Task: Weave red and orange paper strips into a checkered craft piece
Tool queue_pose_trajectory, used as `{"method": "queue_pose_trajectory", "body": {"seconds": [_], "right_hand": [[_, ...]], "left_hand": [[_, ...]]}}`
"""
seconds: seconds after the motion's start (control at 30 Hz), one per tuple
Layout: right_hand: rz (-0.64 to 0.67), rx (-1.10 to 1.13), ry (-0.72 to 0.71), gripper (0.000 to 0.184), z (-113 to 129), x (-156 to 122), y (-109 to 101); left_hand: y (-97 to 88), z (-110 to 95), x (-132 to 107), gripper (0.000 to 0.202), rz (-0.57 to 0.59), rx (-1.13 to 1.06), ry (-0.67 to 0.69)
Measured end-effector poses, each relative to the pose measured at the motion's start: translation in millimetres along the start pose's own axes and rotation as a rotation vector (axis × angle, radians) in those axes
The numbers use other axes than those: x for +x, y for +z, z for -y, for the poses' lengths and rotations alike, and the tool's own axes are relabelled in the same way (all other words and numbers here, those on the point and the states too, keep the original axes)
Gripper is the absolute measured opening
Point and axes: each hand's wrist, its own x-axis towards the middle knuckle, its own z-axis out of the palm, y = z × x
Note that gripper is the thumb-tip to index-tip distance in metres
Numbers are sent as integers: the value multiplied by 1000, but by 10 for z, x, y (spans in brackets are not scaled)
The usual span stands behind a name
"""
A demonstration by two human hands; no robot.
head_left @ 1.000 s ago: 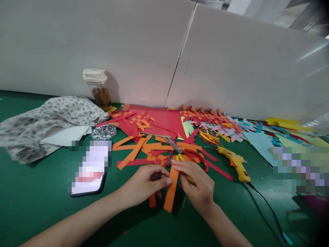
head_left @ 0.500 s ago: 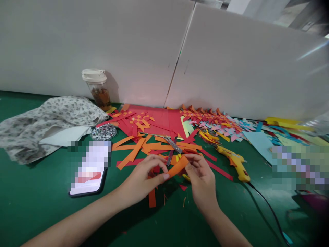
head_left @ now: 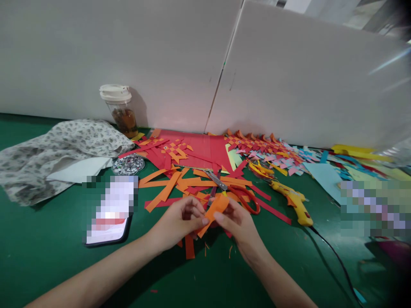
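My left hand (head_left: 178, 222) and my right hand (head_left: 239, 224) meet over the green table (head_left: 48, 256), both pinched on one folded orange paper strip (head_left: 214, 208), held just above the table surface. The strip bends between my fingertips, its lower end pointing down towards me. Under and behind my hands lies a loose heap of orange and red paper strips (head_left: 173, 186). Red-handled scissors (head_left: 236, 194) lie just beyond my right hand. One orange strip (head_left: 189, 247) rests on the table below my left hand.
A yellow glue gun (head_left: 293, 203) with a black cord lies to the right. A phone (head_left: 109, 211) sits on the left, beside patterned cloth (head_left: 61, 147), a dish of googly eyes (head_left: 129, 164) and a lidded cup (head_left: 120, 109). Woven paper pieces (head_left: 266, 149) line the white boards.
Both hands lifted the long orange strip off the table, folded it short, and drew it closer to me. The rest of the table is unchanged.
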Motion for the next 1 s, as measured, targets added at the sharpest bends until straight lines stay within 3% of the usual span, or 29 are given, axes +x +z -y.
{"method": "queue_pose_trajectory", "body": {"seconds": [0.23,0.4,0.5,0.6,0.7,0.77,0.9,1.0], "right_hand": [[-249,-39,-46,26,-5,43,-23],[-577,185,-211,23,107,154,-266],[-649,198,-247,24,138,211,-444],[-582,54,-222,37,117,220,-519],[-502,-120,-253,57,105,183,-455],[-417,-175,-247,50,117,147,-375],[-112,-230,-98,42,142,91,-269],[-130,-299,-96,35,132,79,-266]], "left_hand": [[-43,-27,10,27,-18,22,-35],[-73,-61,-1,29,-20,34,-72],[-86,-51,1,28,-16,52,-75],[-91,-40,-1,28,-17,50,-68],[-86,-51,-6,28,-24,40,-69],[-79,-62,-10,28,-19,44,-71],[-67,-66,-15,27,1,66,-72],[-73,-80,-14,25,-20,81,-43]]}}
